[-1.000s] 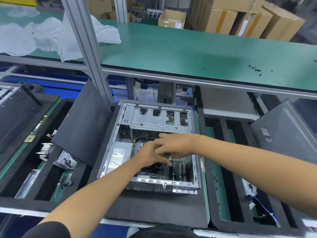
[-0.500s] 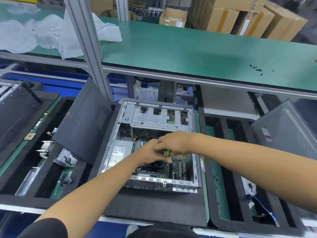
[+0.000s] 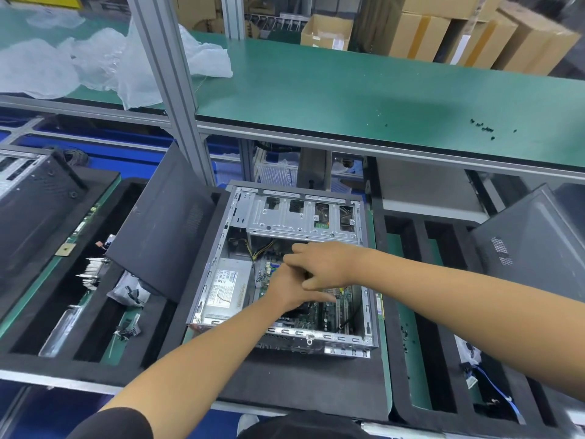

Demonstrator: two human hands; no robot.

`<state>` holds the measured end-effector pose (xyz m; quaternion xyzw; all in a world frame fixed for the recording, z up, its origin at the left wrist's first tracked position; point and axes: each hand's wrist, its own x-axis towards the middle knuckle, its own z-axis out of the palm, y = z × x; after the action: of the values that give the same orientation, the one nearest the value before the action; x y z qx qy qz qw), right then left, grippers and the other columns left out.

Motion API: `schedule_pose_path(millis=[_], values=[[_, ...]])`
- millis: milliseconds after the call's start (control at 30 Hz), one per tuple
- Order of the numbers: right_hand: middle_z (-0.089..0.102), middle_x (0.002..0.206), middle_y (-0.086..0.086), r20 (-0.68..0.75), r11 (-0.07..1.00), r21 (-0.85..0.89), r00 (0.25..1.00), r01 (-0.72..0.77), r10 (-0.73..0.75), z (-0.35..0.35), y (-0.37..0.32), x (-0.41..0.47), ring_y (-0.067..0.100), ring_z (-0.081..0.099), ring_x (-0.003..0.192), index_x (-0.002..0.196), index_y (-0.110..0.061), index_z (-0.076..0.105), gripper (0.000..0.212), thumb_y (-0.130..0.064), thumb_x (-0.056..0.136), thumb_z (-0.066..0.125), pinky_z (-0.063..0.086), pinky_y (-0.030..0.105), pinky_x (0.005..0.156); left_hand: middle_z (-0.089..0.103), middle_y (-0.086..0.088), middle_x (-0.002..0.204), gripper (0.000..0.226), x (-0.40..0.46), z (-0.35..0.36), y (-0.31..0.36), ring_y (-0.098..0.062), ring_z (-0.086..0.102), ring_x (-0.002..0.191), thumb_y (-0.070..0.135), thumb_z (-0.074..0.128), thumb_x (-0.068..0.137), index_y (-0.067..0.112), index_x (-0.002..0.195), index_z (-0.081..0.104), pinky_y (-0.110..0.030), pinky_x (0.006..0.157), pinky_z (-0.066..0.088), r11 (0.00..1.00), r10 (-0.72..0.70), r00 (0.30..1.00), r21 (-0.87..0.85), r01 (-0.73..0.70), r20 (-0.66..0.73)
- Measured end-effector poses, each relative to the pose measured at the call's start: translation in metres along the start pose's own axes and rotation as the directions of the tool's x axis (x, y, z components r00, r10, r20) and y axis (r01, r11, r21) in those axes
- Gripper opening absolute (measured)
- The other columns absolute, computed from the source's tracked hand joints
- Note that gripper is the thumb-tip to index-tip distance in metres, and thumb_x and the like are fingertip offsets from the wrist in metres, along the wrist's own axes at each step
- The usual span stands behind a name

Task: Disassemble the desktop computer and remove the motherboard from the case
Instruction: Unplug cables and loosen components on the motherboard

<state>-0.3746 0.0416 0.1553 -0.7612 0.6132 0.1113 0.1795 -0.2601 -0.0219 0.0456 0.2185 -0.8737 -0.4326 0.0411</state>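
The open desktop case (image 3: 369,280) lies on its side on a black foam mat (image 3: 300,384). The green motherboard (image 3: 329,315) sits in its bottom, with the silver power supply (image 3: 226,288) to the left and a metal drive cage (image 3: 300,217) at the far end. Both hands reach inside over the board's middle. My left hand (image 3: 286,291) lies low, one finger stretched along the board and the rest hidden. My right hand (image 3: 326,263) crosses over it, fingers pointing left and thumb underneath. Whatever the hands touch or hold is covered.
A dark side panel (image 3: 164,226) leans against the case's left wall, and another panel (image 3: 531,242) stands at the right. Foam trays (image 3: 95,312) on the left hold small parts; a blue cable (image 3: 493,388) lies at the right. Loose screws (image 3: 482,128) dot the green shelf above.
Both hands stay crossed over the board's middle, having shifted slightly toward the drive cage. No part has visibly come out of the case.
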Motion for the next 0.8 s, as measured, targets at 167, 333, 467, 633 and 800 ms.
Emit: schedule_pose_path(millis=[167, 333, 467, 633, 800], values=[[0.055, 0.078, -0.003, 0.065, 0.964, -0.149, 0.971, -0.22, 0.231, -0.006, 0.005, -0.007, 0.023, 0.056, 0.072, 0.108, -0.023, 0.049, 0.026, -0.046, 0.095, 0.047, 0.04, 0.033, 0.058, 0.063, 0.006, 0.063, 0.076, 0.008, 0.001, 0.001, -0.009, 0.063, 0.065, 0.085, 0.077, 0.041, 0.019, 0.074, 0.059, -0.035, 0.053, 0.05, 0.988, -0.14, 0.988, 0.053, 0.143, -0.059], [0.065, 0.093, -0.001, 0.188, 0.994, -0.069, 0.978, -0.082, 0.094, -0.009, 0.004, -0.007, 0.022, 0.057, 0.082, 0.114, -0.021, 0.058, 0.019, -0.027, 0.097, 0.053, 0.038, 0.033, 0.062, 0.073, 0.013, 0.082, 0.067, 0.004, 0.004, -0.002, -0.009, 0.069, 0.088, 0.073, 0.087, 0.033, 0.034, 0.083, 0.07, -0.038, 0.078, 0.059, 0.983, -0.095, 0.995, -0.16, 0.09, -0.025], [0.052, 0.115, 0.001, 0.171, 0.992, -0.095, 0.983, 0.087, -0.07, -0.01, 0.006, -0.011, 0.019, 0.05, 0.09, 0.121, -0.02, 0.059, 0.029, -0.011, 0.094, 0.061, 0.04, 0.035, 0.064, 0.07, 0.02, 0.105, 0.05, 0.008, -0.024, -0.003, -0.005, 0.066, 0.103, 0.051, 0.093, 0.061, 0.044, 0.104, 0.069, -0.02, 0.084, 0.052, 0.976, 0.033, 0.976, -0.218, 0.015, 0.213], [0.035, 0.094, -0.009, 0.036, 0.966, -0.133, 0.975, 0.221, -0.218, -0.011, 0.014, -0.015, 0.018, 0.035, 0.088, 0.074, -0.034, 0.048, 0.038, -0.001, 0.077, 0.066, 0.023, 0.03, 0.064, 0.074, 0.022, 0.108, 0.034, 0.011, -0.039, -0.002, -0.026, 0.07, 0.106, 0.028, 0.086, 0.08, 0.046, 0.104, 0.07, -0.04, 0.085, 0.06, 0.964, 0.038, 0.927, -0.259, 0.065, 0.373], [0.038, 0.094, -0.008, 0.028, 0.956, -0.213, 0.979, 0.203, -0.202, -0.007, 0.019, -0.011, 0.017, 0.035, 0.086, 0.08, -0.025, 0.056, 0.026, -0.002, 0.078, 0.068, 0.034, 0.032, 0.06, 0.077, 0.015, 0.09, 0.024, 0.006, -0.034, -0.006, -0.002, 0.069, 0.074, 0.015, 0.086, 0.078, 0.025, 0.096, 0.073, -0.02, 0.063, 0.053, 0.964, 0.058, 0.957, -0.264, 0.02, 0.284]])
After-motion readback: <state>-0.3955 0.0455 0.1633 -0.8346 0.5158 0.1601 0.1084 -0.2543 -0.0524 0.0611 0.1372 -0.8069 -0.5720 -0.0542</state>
